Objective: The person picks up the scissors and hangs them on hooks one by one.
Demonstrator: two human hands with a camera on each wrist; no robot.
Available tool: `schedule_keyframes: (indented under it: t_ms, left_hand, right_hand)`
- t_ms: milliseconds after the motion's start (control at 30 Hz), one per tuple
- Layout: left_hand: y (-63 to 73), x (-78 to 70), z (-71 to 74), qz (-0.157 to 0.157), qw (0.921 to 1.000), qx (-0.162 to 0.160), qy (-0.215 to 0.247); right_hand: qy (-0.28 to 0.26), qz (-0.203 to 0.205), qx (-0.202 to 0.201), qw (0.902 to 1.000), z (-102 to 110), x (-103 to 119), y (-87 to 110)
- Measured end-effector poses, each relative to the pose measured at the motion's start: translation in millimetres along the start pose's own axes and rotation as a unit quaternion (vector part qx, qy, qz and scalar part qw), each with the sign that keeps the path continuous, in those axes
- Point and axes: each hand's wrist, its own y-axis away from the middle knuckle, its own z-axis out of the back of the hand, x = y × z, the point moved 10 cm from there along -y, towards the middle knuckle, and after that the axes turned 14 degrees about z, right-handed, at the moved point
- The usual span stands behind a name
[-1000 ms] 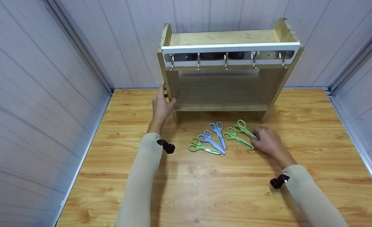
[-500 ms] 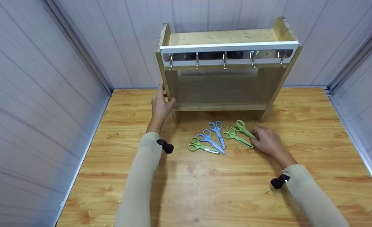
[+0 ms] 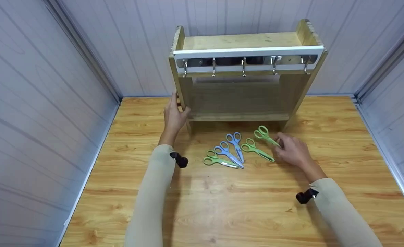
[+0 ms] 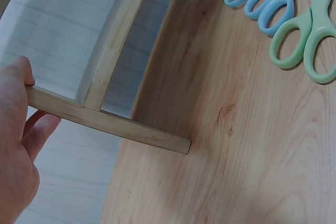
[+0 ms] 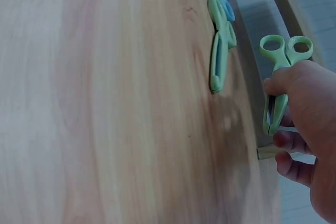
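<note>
My left hand grips the left side panel of a wooden shelf, thumb on one face and fingers on the other, as the left wrist view also shows. A pair of green scissors is pinched by its blade end in my right hand, raised a little off the table with the handle loops pointing away. To its left lie another green pair of scissors, two blue pairs of scissors and a green pair of scissors at the far left of the row.
Across the shelf's upper front runs a white rail with several metal hooks. The shelf stands at the back of the wood-grain table. Pale panel walls enclose the left, back and right.
The rightmost green scissors have come up off the table in my right hand, apart from the green pair beside them. My left hand stays on the shelf panel.
</note>
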Motion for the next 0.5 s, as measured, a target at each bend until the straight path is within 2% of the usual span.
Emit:
schedule_keyframes:
  t_ms: [500]
  left_hand:
    - [-1.9,1.2,0.0,-0.002,1.0000,0.002,0.008]
  right_hand:
    - [0.030,0.032,-0.025,0.9987,21.9,18.1,-9.5]
